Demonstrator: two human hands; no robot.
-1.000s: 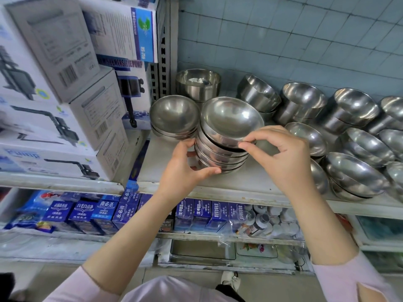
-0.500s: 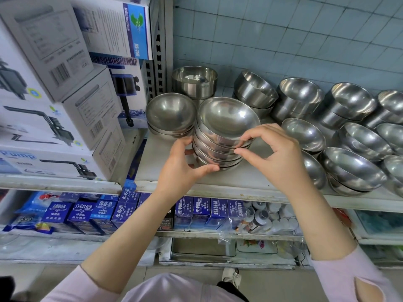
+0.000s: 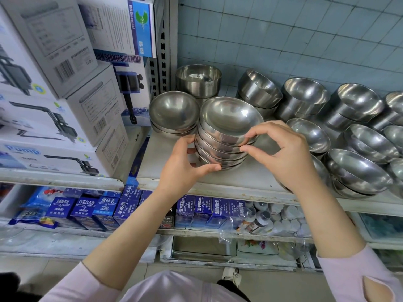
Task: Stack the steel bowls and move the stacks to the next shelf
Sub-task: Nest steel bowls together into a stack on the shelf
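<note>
A stack of bowls (image 3: 226, 136), about five or six steel ones nested together, sits near the front of the shelf (image 3: 239, 182), towards its left end, and the stack leans a little so the top bowl's shiny inside faces the camera. The left hand (image 3: 183, 166) grasps the stack low on its left side, with the thumb (image 3: 209, 168) hooked along the bottom bowl at the front and the other fingers curled round behind, mostly hidden. The right hand (image 3: 283, 153) holds the right side higher up, its fingers (image 3: 261, 129) and thumb pinching the rims of the upper bowls. I cannot tell whether the bottom bowl rests on the shelf or is just clear of it. Just beside the stack, to the left and a bit further back, stands a shorter stack (image 3: 174, 112) of the same bowls. Behind both are straight-sided steel pots (image 3: 198, 80) against the tiled wall (image 3: 283, 40). To the right, loose bowls (image 3: 357, 168) lie tilted and overlapping in rows along the shelf. On the neighbouring shelf to the left, white pump boxes (image 3: 65, 105) are piled up. Blue packets (image 3: 104, 210) line the lower shelf beneath.
</note>
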